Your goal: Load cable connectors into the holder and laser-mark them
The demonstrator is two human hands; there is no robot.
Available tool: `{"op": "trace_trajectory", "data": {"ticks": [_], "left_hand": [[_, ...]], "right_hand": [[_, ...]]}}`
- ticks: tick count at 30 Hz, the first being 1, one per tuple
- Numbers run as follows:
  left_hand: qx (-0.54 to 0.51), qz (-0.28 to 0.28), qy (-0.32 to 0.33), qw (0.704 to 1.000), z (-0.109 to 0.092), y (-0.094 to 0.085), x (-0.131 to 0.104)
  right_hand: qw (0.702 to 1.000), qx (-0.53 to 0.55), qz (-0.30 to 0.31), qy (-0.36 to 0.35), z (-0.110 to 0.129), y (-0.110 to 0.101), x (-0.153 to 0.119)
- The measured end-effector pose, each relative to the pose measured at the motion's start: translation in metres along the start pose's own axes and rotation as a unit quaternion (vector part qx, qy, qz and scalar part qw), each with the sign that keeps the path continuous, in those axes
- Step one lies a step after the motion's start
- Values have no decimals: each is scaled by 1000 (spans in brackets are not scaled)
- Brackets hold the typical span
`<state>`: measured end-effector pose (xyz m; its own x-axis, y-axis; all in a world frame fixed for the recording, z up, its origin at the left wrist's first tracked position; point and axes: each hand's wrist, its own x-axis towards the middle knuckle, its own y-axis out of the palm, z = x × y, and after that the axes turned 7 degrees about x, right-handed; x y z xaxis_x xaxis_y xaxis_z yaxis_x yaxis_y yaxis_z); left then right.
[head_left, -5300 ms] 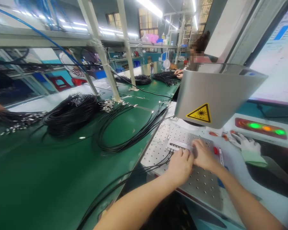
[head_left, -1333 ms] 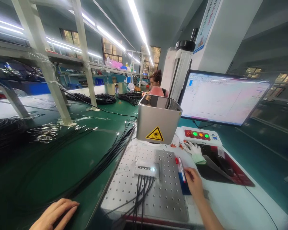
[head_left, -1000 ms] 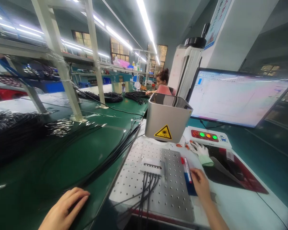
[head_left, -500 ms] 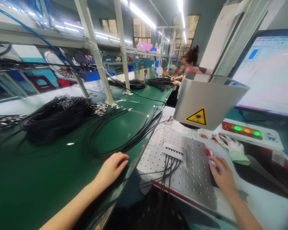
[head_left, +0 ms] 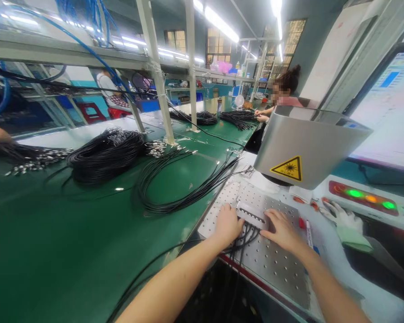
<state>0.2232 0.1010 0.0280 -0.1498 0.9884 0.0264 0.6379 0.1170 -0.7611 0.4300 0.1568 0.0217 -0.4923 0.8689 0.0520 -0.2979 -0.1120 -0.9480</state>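
Note:
A metal cable holder lies on the perforated metal plate, with several connector ends in its slot. Black cables run from its front edge down over the plate's edge. My left hand grips the left end of the holder, thumb by the cables. At the other end, my right hand has its fingers on the top corner and its thumb in front, by the cables. The laser marking head, with a yellow warning triangle, hangs just beyond the holder.
On the green table lie a looped cable bundle and a thick coil. A marker, a glove, a panel with lights and a monitor are at right. A co-worker sits farther back.
My left hand has moved right from the looped cables to the holder. My right hand has come left from beside the marker to the holder's right end. The view has turned left.

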Motion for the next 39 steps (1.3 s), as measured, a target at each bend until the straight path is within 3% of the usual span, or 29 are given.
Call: {"op": "trace_trajectory", "data": {"ticks": [4, 7, 10, 13, 15, 17, 20, 22, 25, 29, 32, 35, 39], "left_hand": [[-117, -26, -54, 991, 2, -1, -1], [-190, -29, -86, 978, 8, -15, -3], [-339, -25, -87, 936, 25, -43, -16], [-446, -50, -41, 893, 51, -87, -42], [-412, -80, -13, 907, 70, -123, -66], [-325, -103, 2, 940, 87, -161, -93], [-79, -132, 6, 988, 110, -206, -134], [120, -143, 21, 982, 123, -219, -159], [318, -131, 98, 934, 139, -212, -187], [399, -162, 171, 886, 147, -176, -209], [363, -167, 160, 903, 145, -159, -218], [307, -154, 159, 926, 145, -155, -224], [337, -166, 166, 912, 147, -153, -225]], "right_hand": [[999, 1, -51, -18, 10, 3, 3], [991, 32, -123, -45, 28, 15, 4], [976, 65, -179, -108, 58, 30, 6], [961, 99, -193, -173, 99, 42, 8], [955, 138, -161, -209, 129, 44, 10], [952, 177, -99, -228, 157, 41, 14], [944, 208, -47, -253, 196, 33, 23], [924, 216, -45, -313, 220, 29, 30], [878, 210, -50, -428, 258, 31, 32], [830, 187, -38, -523, 297, 43, 20], [819, 156, -16, -552, 307, 55, 10], [813, 135, -9, -566, 303, 64, 6], [798, 109, -36, -592, 298, 71, 4]]}}
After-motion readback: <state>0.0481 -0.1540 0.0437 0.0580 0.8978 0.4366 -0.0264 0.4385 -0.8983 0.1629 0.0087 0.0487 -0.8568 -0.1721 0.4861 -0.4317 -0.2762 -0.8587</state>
